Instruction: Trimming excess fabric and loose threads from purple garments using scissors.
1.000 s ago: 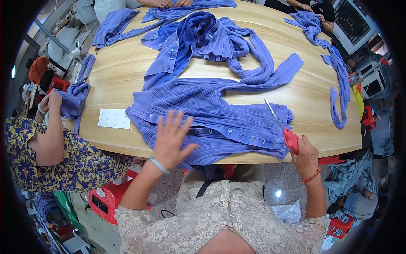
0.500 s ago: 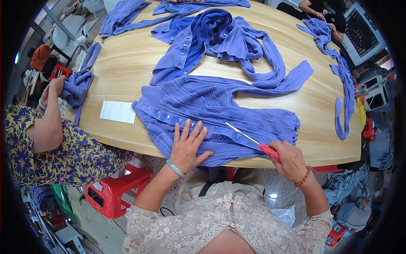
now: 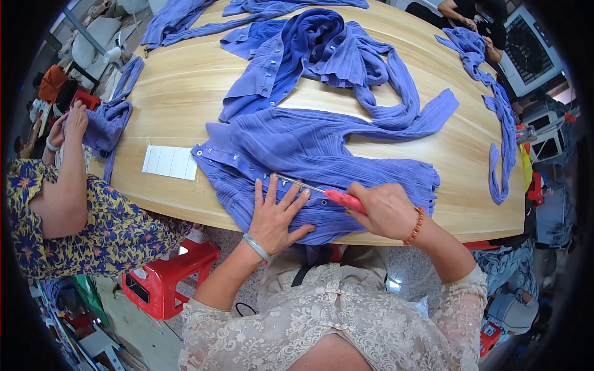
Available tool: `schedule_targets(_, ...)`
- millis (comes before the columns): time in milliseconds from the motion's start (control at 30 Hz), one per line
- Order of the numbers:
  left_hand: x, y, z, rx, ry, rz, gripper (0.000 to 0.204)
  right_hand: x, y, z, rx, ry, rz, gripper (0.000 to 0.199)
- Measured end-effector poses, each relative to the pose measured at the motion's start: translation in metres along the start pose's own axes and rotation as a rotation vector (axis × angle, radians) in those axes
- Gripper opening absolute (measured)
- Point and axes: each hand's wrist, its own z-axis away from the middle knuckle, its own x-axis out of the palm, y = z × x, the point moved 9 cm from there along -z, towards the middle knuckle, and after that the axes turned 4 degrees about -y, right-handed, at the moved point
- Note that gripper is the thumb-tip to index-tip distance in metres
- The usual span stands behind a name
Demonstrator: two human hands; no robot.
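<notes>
A ribbed blue-purple cardigan lies spread before me, its placket dotted with small metal fasteners. My left hand rests flat on it, fingers spread across the placket. In my right hand is a red-handled tool with a long thin metal shaft; its exact kind is unclear. The shaft points left along the placket, and its tip reaches the fingertips of my left hand.
A second blue-purple garment lies beyond, with another along the right edge. Left of the cardigan sits a lined white card. A co-worker's hands hold blue cloth at left. A red stool stands below the table.
My right hand has moved left with the tool, bringing its tip from the right part of the placket to my left fingertips. My left hand has stayed nearly in place.
</notes>
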Motion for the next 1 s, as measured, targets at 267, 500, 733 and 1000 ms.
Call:
schedule_targets(267, -0.002, 0.002, -0.001, 0.005, 0.014, 0.001, 0.068, 0.006, 0.027, 0.063, 0.097, -0.146, -0.026, 0.027)
schedule_targets(500, -0.005, -0.003, -0.001, -0.002, 0.016, 0.036, 0.067, 0.016, 0.032, 0.1, 0.083, -0.032, -0.233, 0.025)
schedule_targets(733, -0.007, 0.065, -0.027, 0.136, 0.053, 0.091, 0.065, 0.016, 0.055, 0.13, 0.18, 0.085, -0.239, 0.025)
schedule_targets(1000, 0.028, 0.067, -0.03, 0.154, -0.026, 0.03, 0.067, 0.026, 0.066, 0.142, 0.322, -0.083, -0.107, 0.025)
